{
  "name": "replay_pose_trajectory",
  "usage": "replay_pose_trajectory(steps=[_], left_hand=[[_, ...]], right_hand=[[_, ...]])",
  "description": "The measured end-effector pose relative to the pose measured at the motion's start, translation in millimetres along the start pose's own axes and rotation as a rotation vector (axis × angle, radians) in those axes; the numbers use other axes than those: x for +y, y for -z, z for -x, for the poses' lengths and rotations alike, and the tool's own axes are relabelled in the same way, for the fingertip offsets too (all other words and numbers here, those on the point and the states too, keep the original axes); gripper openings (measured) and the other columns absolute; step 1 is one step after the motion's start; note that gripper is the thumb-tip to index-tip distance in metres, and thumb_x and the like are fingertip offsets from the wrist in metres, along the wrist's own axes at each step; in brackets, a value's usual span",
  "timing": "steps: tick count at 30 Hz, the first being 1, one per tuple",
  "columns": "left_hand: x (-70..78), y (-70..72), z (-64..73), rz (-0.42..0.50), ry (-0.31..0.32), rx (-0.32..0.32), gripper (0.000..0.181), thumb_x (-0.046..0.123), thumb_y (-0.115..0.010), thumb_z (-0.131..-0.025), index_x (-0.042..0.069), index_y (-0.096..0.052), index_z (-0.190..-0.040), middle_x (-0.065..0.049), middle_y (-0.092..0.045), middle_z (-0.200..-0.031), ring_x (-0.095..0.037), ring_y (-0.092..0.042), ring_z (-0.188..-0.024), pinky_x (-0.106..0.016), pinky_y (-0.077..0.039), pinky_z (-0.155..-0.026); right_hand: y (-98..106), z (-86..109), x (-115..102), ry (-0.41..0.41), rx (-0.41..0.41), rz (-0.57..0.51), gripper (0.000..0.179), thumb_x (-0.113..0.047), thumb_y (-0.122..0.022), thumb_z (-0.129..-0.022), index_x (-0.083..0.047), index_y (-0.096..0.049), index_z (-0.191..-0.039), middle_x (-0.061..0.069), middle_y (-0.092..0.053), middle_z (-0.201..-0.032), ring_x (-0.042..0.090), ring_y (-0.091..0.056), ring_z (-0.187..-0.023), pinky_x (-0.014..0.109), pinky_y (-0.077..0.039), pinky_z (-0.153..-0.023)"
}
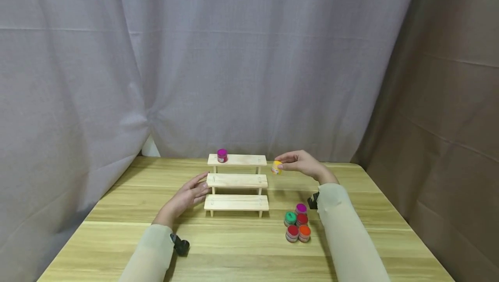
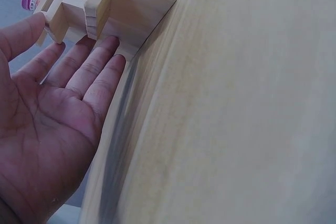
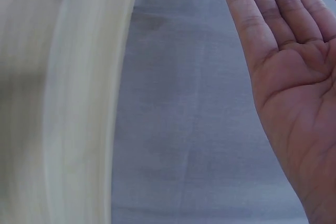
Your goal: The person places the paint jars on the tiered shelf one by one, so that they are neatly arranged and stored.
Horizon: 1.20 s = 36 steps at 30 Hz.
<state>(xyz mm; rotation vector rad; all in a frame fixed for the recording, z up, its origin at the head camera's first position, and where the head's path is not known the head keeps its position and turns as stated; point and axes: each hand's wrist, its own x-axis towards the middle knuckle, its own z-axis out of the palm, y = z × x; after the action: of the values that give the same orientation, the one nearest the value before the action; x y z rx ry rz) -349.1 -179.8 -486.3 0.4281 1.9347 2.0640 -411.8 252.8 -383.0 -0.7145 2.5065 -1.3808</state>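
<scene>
Your right hand (image 1: 306, 166) reaches forward from its pale sleeve (image 1: 348, 232) and bends inward at the wrist, with its fingers pointing left. Thumb and fingers pinch the yellow jar (image 1: 276, 168), which you hold raised just beyond the right end of the three-tier wooden stand (image 1: 237, 180), near its top shelf and apart from it. In the right wrist view, your palm faces the camera and your fingers stretch up to the top edge.

Your left hand (image 1: 191, 191) extends to the stand's left end, beside the middle shelf. Its fingers are nearly straight and slightly spread, thumb apart, palm turned toward the stand and gripping nothing. The fingertips lie at the shelf ends; you cannot tell whether every one touches.

A magenta jar (image 1: 222, 156) stands upright on the left part of the top shelf. Below your right forearm, to its left, a close cluster of five jars (image 1: 302, 220) with purple, green, red and orange lids stands on the wooden table (image 1: 234, 247).
</scene>
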Motion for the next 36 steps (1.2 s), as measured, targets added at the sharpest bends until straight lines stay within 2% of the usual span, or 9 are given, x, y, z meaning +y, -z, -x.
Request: replay_pose_trajectory(steps=[5, 11, 20, 24, 27, 31, 36], left_hand=[[-0.8, -0.6, -0.9, -0.002, 0.003, 0.0, 0.065, 0.02, -0.05, -0.107, 0.011, -0.016, -0.162, -0.029, -0.025, -0.159, -0.043, -0.037, -0.141, -0.049, -0.033, -0.118], [-1.1, -1.0, -2.4, -0.005, 0.001, 0.016, 0.065, 0.019, -0.051, -0.106, 0.011, -0.018, -0.162, -0.028, -0.026, -0.159, -0.042, -0.039, -0.14, -0.047, -0.035, -0.117], [0.6, -0.7, -1.2, -0.013, -0.001, 0.023, 0.065, 0.018, -0.05, -0.107, 0.01, -0.017, -0.162, -0.028, -0.027, -0.159, -0.042, -0.04, -0.14, -0.048, -0.036, -0.116], [0.7, -0.6, 0.2, -0.021, 0.004, 0.02, 0.065, 0.019, -0.05, -0.107, 0.01, -0.016, -0.162, -0.028, -0.027, -0.159, -0.041, -0.04, -0.14, -0.047, -0.036, -0.116], [1.1, -0.6, 0.9, -0.013, 0.002, 0.015, 0.065, 0.021, -0.049, -0.107, 0.01, -0.016, -0.162, -0.028, -0.027, -0.159, -0.042, -0.039, -0.141, -0.047, -0.035, -0.117], [1.4, -0.9, 1.4, -0.008, -0.011, 0.006, 0.065, 0.024, -0.048, -0.108, 0.01, -0.016, -0.162, -0.029, -0.026, -0.159, -0.043, -0.038, -0.141, -0.048, -0.034, -0.117], [1.0, -3.5, 0.5, -0.015, -0.013, 0.005, 0.064, 0.025, -0.049, -0.107, 0.011, -0.017, -0.162, -0.028, -0.027, -0.159, -0.042, -0.039, -0.14, -0.048, -0.035, -0.116]], right_hand=[[1.5, -8.3, -6.5, 0.02, -0.024, -0.017, 0.042, -0.033, -0.076, -0.091, -0.01, -0.069, -0.127, 0.007, -0.074, -0.112, 0.03, -0.067, -0.11, 0.046, -0.051, -0.103], [-0.8, -19.0, -16.8, 0.017, -0.026, -0.013, 0.04, -0.034, -0.076, -0.091, -0.014, -0.07, -0.126, 0.005, -0.074, -0.114, 0.023, -0.067, -0.11, 0.048, -0.048, -0.106], [-17.5, -40.7, -33.5, 0.034, -0.029, -0.033, 0.039, -0.031, -0.076, -0.092, -0.014, -0.07, -0.126, 0.005, -0.073, -0.114, 0.028, -0.066, -0.113, 0.048, -0.049, -0.105], [-26.0, -52.2, -40.5, 0.037, -0.04, -0.034, 0.038, -0.03, -0.075, -0.092, -0.015, -0.069, -0.126, 0.004, -0.073, -0.114, 0.025, -0.067, -0.109, 0.052, -0.048, -0.106], [-31.8, -61.3, -45.4, 0.05, -0.051, -0.031, 0.037, -0.026, -0.074, -0.094, -0.014, -0.068, -0.127, 0.004, -0.073, -0.114, 0.023, -0.068, -0.107, 0.051, -0.05, -0.104], [-38.5, -71.6, -51.8, 0.068, -0.061, -0.016, 0.037, -0.023, -0.072, -0.095, -0.013, -0.066, -0.13, 0.004, -0.072, -0.117, 0.022, -0.068, -0.108, 0.042, -0.053, -0.101], [-45.1, -78.7, -56.7, 0.069, -0.083, -0.003, 0.039, -0.019, -0.07, -0.096, -0.011, -0.064, -0.134, 0.005, -0.071, -0.121, 0.022, -0.066, -0.11, 0.04, -0.053, -0.101]])
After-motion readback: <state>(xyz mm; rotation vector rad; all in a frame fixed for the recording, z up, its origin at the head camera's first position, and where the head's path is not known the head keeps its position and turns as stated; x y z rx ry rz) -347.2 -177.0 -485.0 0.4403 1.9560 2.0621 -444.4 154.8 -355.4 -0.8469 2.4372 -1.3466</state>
